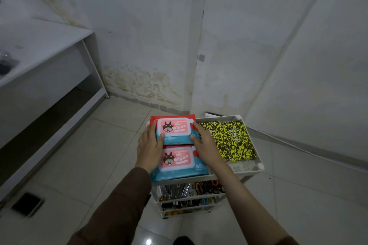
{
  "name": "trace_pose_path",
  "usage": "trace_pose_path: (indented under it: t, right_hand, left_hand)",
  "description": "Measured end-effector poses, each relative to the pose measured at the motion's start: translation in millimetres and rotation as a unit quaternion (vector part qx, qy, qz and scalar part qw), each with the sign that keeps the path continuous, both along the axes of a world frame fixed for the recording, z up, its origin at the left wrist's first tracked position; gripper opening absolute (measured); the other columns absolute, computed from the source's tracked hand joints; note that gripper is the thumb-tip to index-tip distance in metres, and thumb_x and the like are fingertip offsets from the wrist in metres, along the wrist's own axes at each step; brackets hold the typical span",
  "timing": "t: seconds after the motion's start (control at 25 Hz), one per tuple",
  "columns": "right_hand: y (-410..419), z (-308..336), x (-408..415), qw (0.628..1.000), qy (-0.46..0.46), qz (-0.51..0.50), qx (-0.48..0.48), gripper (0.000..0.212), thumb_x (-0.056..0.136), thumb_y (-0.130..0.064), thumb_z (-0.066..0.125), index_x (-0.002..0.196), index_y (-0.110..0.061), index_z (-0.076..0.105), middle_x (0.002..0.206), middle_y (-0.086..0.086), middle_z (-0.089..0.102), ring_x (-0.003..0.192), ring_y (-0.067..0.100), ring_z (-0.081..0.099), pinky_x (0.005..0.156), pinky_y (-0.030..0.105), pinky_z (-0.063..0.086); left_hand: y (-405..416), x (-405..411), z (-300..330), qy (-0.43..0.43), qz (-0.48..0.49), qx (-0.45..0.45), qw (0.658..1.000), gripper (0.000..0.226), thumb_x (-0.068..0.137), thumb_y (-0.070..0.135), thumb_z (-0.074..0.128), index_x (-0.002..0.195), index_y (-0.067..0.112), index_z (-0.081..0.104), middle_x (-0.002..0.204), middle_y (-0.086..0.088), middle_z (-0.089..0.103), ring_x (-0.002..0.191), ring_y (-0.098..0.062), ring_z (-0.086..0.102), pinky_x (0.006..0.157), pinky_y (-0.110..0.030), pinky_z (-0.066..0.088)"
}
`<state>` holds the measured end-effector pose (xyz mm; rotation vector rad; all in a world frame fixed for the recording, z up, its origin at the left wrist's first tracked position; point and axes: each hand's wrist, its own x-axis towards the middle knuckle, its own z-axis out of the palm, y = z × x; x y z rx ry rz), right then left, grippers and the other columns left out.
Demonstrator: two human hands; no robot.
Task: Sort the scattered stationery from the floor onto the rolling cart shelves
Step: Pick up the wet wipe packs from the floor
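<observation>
I have the far wipes pack [175, 131] between both palms on the cart's top shelf [250, 167], at twelve o'clock from the near pack [179, 162]. My left hand [150, 145] and right hand [204, 145] press its sides, fingers nearly straight, thumbs over the lid edge. It looks soft, squashy and slick, probably fairly heavy, so I'd squeeze low on the flanks, not the flip lid. Notebooks [231, 139] lie at three o'clock.
</observation>
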<state>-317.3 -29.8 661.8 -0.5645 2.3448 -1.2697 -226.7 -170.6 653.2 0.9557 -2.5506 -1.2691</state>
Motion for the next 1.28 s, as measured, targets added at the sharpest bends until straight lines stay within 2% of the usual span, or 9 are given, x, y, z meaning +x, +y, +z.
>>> trace_pose_path:
  t: [0.12,0.24,0.36,0.48,0.56,0.76,0.96,1.08,1.28]
  right_hand:
    - [-1,4,0,1.000,0.002,-0.018,0.004,0.046,0.098,-0.023,0.044,0.142,-0.022,0.033,0.129,0.009,0.040,0.116,0.019,0.046,0.086,0.026,0.051]
    - [5,8,-6,0.996,0.060,-0.053,0.045,0.034,0.095,-0.024,0.049,0.129,-0.018,0.050,0.127,0.008,0.045,0.123,0.024,0.039,0.104,0.040,0.038]
    - [19,16,-12,0.993,0.092,-0.071,0.005,0.022,0.093,-0.017,0.053,0.113,-0.011,0.060,0.117,0.011,0.053,0.115,0.025,0.047,0.098,0.036,0.041]
    - [40,24,-15,0.988,0.125,-0.084,-0.036,0.017,0.091,-0.009,0.054,0.104,-0.006,0.065,0.108,0.012,0.059,0.097,0.014,0.052,0.074,0.003,0.038]
    - [60,29,-17,0.985,0.132,-0.091,-0.064,0.016,0.091,-0.006,0.054,0.101,-0.007,0.067,0.104,0.011,0.062,0.091,0.010,0.051,0.068,0.000,0.035]
    - [139,41,-22,0.979,0.117,-0.102,-0.133,0.018,0.090,0.000,0.051,0.093,-0.007,0.067,0.095,0.008,0.066,0.087,0.015,0.057,0.069,0.011,0.038]
    - [262,36,-17,0.975,0.096,-0.148,-0.135,0.016,0.091,-0.001,0.050,0.093,-0.005,0.066,0.088,0.002,0.065,0.077,0.010,0.057,0.070,0.019,0.041]
    - [332,30,-7,0.971,0.094,-0.177,-0.133,0.017,0.090,0.000,0.050,0.091,-0.005,0.066,0.087,0.001,0.063,0.072,0.000,0.055,0.072,0.024,0.043]
    - [435,11,13,0.961,0.068,-0.240,-0.123,0.017,0.089,0.002,0.049,0.089,-0.003,0.066,0.086,-0.004,0.062,0.080,0.013,0.058,0.077,0.032,0.047]
  left_hand:
    - [-5,-1,10,-0.015,0.020,-0.018,1.000,0.054,0.096,0.036,0.041,0.144,0.023,0.021,0.151,-0.004,0.019,0.140,-0.025,0.013,0.115,-0.046,0.013]
    - [1,-6,30,0.027,0.054,-0.048,0.997,0.045,0.093,0.029,0.049,0.135,0.021,0.033,0.144,-0.005,0.025,0.136,-0.023,0.016,0.115,-0.045,0.013]
    - [16,-16,54,0.082,0.021,-0.059,0.995,0.033,0.093,0.023,0.047,0.126,0.023,0.044,0.136,-0.004,0.034,0.131,-0.020,0.022,0.111,-0.041,0.016]
    - [39,-27,70,0.130,-0.038,-0.061,0.989,0.027,0.093,0.018,0.046,0.117,0.027,0.052,0.128,0.001,0.041,0.125,-0.016,0.026,0.106,-0.038,0.021]
    - [64,-35,76,0.172,-0.076,-0.041,0.981,0.025,0.093,0.015,0.045,0.112,0.028,0.055,0.121,0.007,0.046,0.120,-0.010,0.030,0.101,-0.033,0.025]
    - [148,-54,76,0.208,-0.153,0.023,0.966,0.024,0.089,-0.002,0.047,0.100,0.013,0.061,0.103,-0.007,0.062,0.102,-0.020,0.055,0.089,-0.030,0.042]
    - [262,-57,65,0.201,-0.190,0.081,0.958,0.022,0.091,-0.001,0.046,0.098,0.014,0.060,0.092,0.002,0.060,0.084,-0.002,0.055,0.065,-0.003,0.037]
    - [328,-57,53,0.179,-0.208,0.096,0.957,0.023,0.091,-0.002,0.045,0.100,0.014,0.060,0.088,0.007,0.058,0.078,0.007,0.052,0.064,-0.002,0.035]
    - [418,-49,25,0.142,-0.245,0.118,0.952,0.024,0.091,0.001,0.045,0.096,0.018,0.060,0.084,0.011,0.057,0.078,0.004,0.051,0.064,0.000,0.034]
